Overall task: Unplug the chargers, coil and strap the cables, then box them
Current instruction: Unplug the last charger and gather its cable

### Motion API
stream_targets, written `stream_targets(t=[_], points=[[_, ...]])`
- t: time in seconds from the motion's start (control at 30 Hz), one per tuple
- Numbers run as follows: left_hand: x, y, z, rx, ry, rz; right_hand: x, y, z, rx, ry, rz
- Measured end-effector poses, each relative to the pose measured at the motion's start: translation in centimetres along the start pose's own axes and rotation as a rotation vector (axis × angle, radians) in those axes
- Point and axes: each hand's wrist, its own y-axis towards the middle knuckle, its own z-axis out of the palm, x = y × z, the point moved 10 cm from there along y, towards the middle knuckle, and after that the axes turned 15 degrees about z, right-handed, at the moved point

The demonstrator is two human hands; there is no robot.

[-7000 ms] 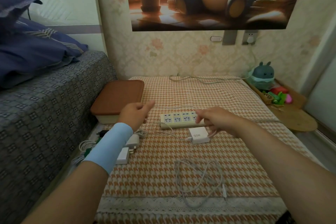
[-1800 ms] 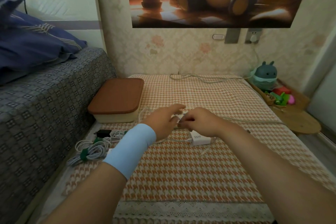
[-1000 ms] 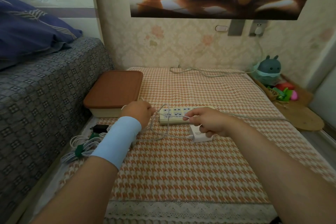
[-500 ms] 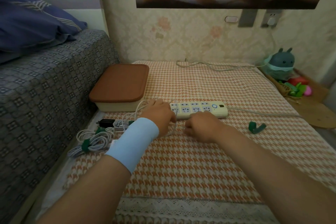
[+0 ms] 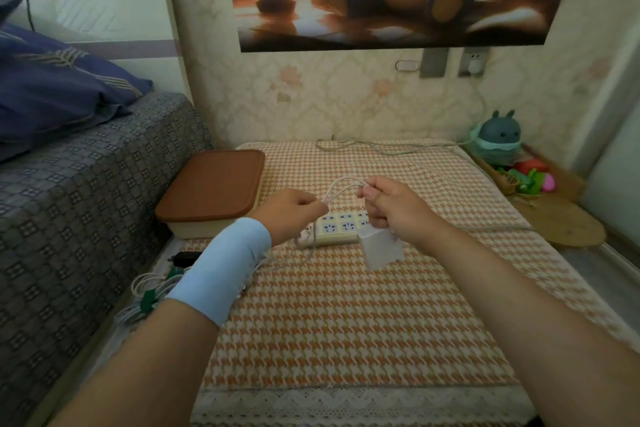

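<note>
The right hand (image 5: 393,210) is closed around the white cable (image 5: 341,184) near its charger end: thumb and forefinger pinch the cable at the top of the fist, and the white charger (image 5: 381,248) hangs just below the fist at about 6 o'clock, tilted, clear of the surface (image 5: 346,322). The left hand (image 5: 294,213) lies at 9 o'clock from the right, near but not touching, and its grip is closed in a pinch on the same cable at the fingertips.

Between the two grips the cable arcs up in a short loop, so its run here goes from 9 to 3 o'clock. From the left grip the loose remainder drops toward 6 o'clock, past the power strip (image 5: 341,230), and trails down-left behind the blue wristband (image 5: 225,270); its free end is hidden there.

The coming move, as I judge it, is another turn of the coil. It turns on the slack lying below and left of the left hand, which is the nearer one to feed it, while the right hand holds the charger and the gathered loop.

The strip sits on the surface under both hands, its sockets look empty. The lidded box (image 5: 211,191) is at 10 o'clock from the left hand. Cables already strapped (image 5: 149,295) lie at 7 o'clock by the bed (image 5: 69,201).
</note>
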Motion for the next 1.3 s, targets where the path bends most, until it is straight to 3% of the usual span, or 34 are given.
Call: stream_targets(t=[0.13,0.23,0.27,0.37,0.5,0.63,0.77,0.87,0.93,1.0,1.13,1.3], points=[[0.1,-1.3,-0.3,0.077,-0.221,-0.107,1.0,-1.1,-2.3,-0.074,0.073,-0.002],[1.0,-1.7,-2.1,0.037,-0.162,-0.087,0.3,-1.3,-3.9,-0.101,0.026,0.055],[1.0,-1.5,-2.9,-0.038,-0.248,-0.076,-0.1,-1.4,-3.8,-0.081,-0.059,0.085],[0.0,-0.8,-2.9,-0.178,-0.802,-0.041,-1.4,-2.2,-2.1,0.037,-0.368,0.156],[-1.1,-0.2,-2.9,-0.199,-0.671,0.060,-2.2,-3.2,-1.2,0.123,-0.415,0.198],[-2.5,0.1,-1.7,-0.158,-0.842,0.023,-2.9,-2.9,-0.9,0.166,-0.359,0.255],[-3.5,0.2,-0.2,-0.100,-0.850,0.007,-2.7,-2.9,-0.2,0.155,-0.511,0.302],[-3.8,0.2,0.9,-0.082,-0.880,-0.042,-1.2,-2.4,-0.5,-0.008,-0.776,0.211],[-3.9,0.4,1.3,-0.093,-0.907,-0.063,1.6,-2.7,-0.3,-0.122,-0.682,0.032],[-4.1,0.6,1.6,-0.083,-0.947,-0.069,2.9,-2.7,0.7,-0.056,-0.415,-0.045],[-5.0,0.6,2.6,0.012,-1.068,-0.064,2.4,-2.3,1.2,-0.008,-0.212,-0.001],[-5.2,0.0,3.1,0.156,-1.323,-0.070,0.8,-1.3,0.6,0.068,-0.148,0.038]])
